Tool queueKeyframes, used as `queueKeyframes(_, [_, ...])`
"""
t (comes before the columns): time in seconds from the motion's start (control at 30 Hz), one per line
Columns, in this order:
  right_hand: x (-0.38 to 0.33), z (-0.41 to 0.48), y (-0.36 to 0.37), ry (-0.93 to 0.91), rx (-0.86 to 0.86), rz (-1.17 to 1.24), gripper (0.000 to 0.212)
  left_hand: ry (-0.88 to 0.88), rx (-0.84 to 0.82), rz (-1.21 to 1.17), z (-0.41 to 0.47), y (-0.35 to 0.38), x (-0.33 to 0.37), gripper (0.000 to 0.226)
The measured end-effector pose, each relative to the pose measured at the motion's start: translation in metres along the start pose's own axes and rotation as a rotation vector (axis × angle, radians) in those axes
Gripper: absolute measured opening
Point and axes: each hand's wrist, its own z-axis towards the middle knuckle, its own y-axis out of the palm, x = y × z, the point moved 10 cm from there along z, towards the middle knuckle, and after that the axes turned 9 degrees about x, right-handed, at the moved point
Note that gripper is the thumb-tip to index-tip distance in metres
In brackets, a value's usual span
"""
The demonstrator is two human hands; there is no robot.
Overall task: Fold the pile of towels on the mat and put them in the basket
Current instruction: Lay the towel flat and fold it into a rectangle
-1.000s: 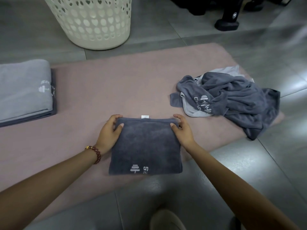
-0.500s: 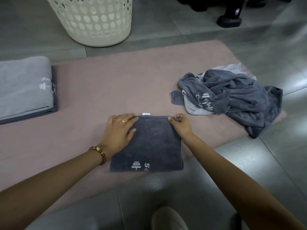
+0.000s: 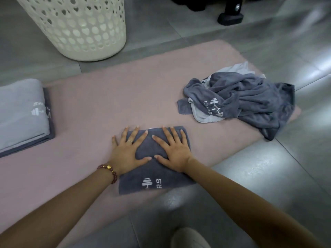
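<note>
The head view shows two hands and one folded dark grey towel (image 3: 159, 173) at lower centre of the frame, lying on the near edge of one pink mat (image 3: 125, 97) with its near edge reaching the mat's border. The left hand (image 3: 128, 153) lies flat with fingers spread, partly on the towel's left side and partly on the mat. The right hand (image 3: 174, 153) lies flat on the towel's right side, fingers also straight and spread, gripping nothing. One ring (image 3: 130, 140) sits on a left finger and one beaded bracelet (image 3: 109, 172) on the left wrist.

At centre right, a crumpled pile of towels (image 3: 247, 102) rests on the mat's right end, showing dark grey and light grey cloth; at least two, though the exact count cannot be told. At the left edge is a folded stack (image 3: 19, 119) of two towels, light grey over dark grey. One cream perforated basket (image 3: 77, 27) stands on the grey tiled floor (image 3: 268, 176) at upper left, beyond the mat.
</note>
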Motion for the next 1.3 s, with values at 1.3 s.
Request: queueKeyframes(1.3, [0.061,-0.072,-0.015,0.816,-0.128,0.976,0.042,-0.020,0.132,-0.235,-0.071,-0.012,0.012,0.071])
